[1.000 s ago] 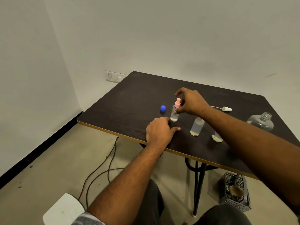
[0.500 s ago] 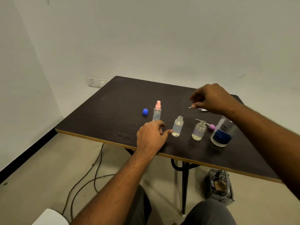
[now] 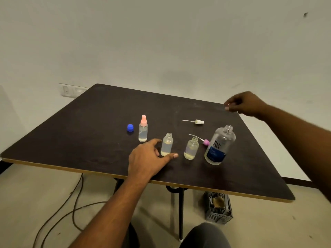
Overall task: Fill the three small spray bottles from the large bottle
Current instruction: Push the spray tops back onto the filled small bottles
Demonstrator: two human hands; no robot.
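Note:
Three small clear spray bottles stand in a row on the dark table (image 3: 89, 140). The left bottle (image 3: 143, 131) wears a pink spray top. The middle bottle (image 3: 167, 144) and the right bottle (image 3: 191, 148) are uncapped, each with some liquid at the bottom. The large clear bottle (image 3: 219, 145) with a blue label stands uncapped at the right. My left hand (image 3: 147, 159) rests on the table, fingers curved around the middle bottle's base. My right hand (image 3: 244, 104) hovers over the far right table edge, fingers loosely curled, holding nothing that I can see.
A white spray top (image 3: 198, 122) with its tube lies behind the bottles, and a pink spray top (image 3: 206, 141) lies between the right bottle and the large one. A blue cap (image 3: 130, 127) sits left. Cables (image 3: 75, 203) and a grey crate (image 3: 217, 207) lie on the floor.
My right hand let go of the pink-topped bottle, swung right and back past the white spray top to the far table edge. My left hand stayed by the middle bottle. The view shifted right.

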